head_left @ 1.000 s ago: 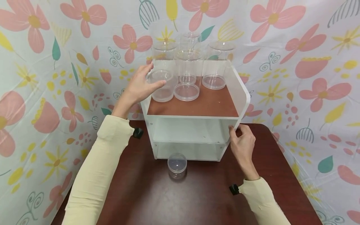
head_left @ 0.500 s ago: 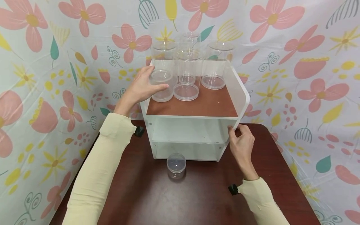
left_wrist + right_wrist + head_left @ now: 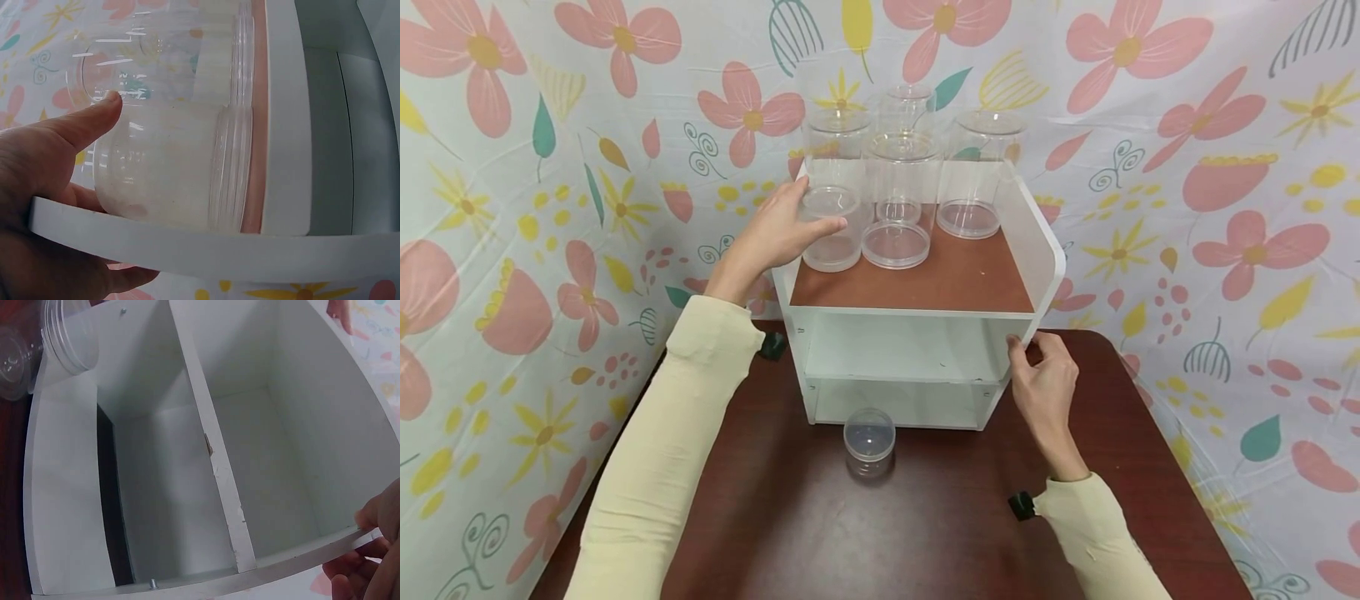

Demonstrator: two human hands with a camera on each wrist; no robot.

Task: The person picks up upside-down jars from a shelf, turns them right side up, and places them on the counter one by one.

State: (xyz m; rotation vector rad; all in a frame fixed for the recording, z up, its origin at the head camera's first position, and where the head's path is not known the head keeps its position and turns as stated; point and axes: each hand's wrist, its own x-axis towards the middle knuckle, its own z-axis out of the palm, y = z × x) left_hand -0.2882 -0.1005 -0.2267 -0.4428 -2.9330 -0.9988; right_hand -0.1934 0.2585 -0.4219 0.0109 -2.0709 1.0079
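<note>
In the head view my left hand (image 3: 775, 229) is around the upper part of a small cloudy plastic jar (image 3: 831, 250) on the shelf's brown top. The left wrist view shows the thumb across the jar (image 3: 162, 169) and a finger at its other side. Other fingers are outside the side panel (image 3: 187, 250). The jar stands upright, touching the top board. My right hand (image 3: 1047, 379) pinches the front edge of the white shelf unit's (image 3: 917, 314) right side, thumb inside and fingers outside, as the right wrist view also shows.
Several taller clear plastic jars (image 3: 898, 200) stand close beside and behind the small one. A short clear jar (image 3: 870, 442) sits on the dark wooden table (image 3: 880, 533) before the shelf unit. Floral cloth (image 3: 1247, 250) hangs around the back and sides.
My left hand has shifted slightly, its thumb lowering and then rising a little at the small jar. The right hand keeps its pinch on the shelf edge, and the jars stay in place.
</note>
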